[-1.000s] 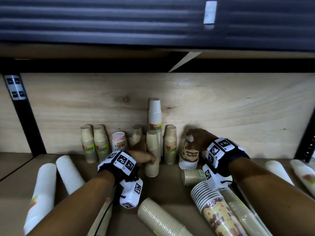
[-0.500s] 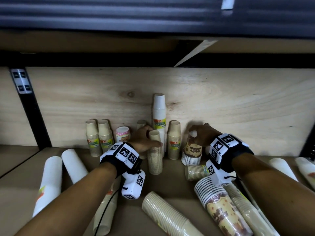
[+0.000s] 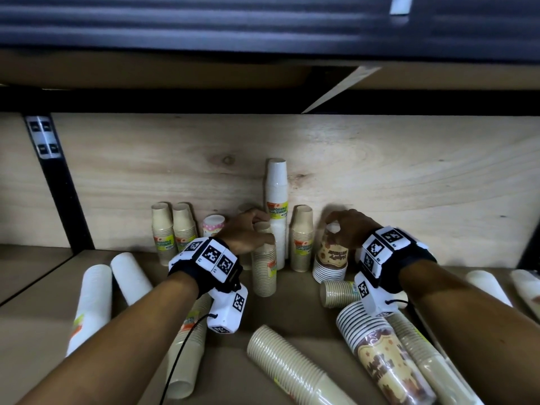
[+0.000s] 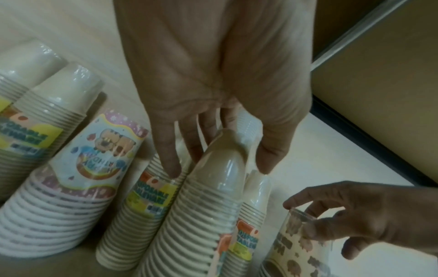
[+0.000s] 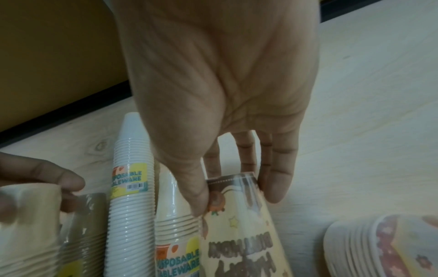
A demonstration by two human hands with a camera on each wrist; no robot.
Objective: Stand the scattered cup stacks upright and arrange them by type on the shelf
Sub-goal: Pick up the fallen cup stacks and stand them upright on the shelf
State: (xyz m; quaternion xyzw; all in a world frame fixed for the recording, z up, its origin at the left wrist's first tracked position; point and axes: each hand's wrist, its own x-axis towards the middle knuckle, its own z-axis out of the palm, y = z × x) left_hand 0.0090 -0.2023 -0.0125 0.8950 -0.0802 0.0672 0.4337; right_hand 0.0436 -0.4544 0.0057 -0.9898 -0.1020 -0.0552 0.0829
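Note:
On the shelf my left hand grips the top of an upright beige cup stack, just in front of a tall white stack. The left wrist view shows the fingers and thumb around that beige stack's wrapped top. My right hand pinches the top of an upright brown-patterned cup stack. In the right wrist view the thumb and fingers clasp the patterned stack.
Upright against the back board are two beige stacks, a pink birthday stack and another beige stack. Lying stacks include white ones at left, a beige one in front, a patterned one and white ones at right.
My left hand has slid from the side of the beige stack up to its top. The right hand keeps its hold on the patterned stack. The view has shifted slightly.

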